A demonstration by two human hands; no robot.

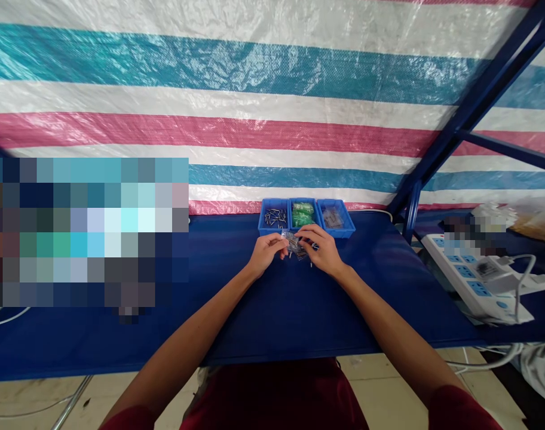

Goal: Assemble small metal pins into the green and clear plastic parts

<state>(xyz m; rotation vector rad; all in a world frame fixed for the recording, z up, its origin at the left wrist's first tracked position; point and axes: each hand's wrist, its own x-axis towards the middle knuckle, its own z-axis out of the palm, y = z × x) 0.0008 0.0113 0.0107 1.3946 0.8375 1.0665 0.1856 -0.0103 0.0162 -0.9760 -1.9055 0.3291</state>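
A small clear plastic bag (292, 241) is between my two hands, just in front of the blue bins. My left hand (267, 251) pinches its left edge between thumb and fingers. At the bag's right side, my right hand (320, 246) has its fingers curled, with small dark and metallic pieces at the fingertips; whether they are screws I cannot tell. The left blue bin (264, 226) holds loose metal screw-like pieces (276, 216). Green packets (303, 214) fill the middle bin, and clear plastic bags (332, 218) lie in the right bin (348, 222).
A blue-covered table (272, 316) stretches across the view. On the right lies a white power strip (470, 278) with plugs and cables, beside a slanted blue metal frame (438, 149). Behind hangs a striped plastic sheet (272, 131). The left side is pixelated.
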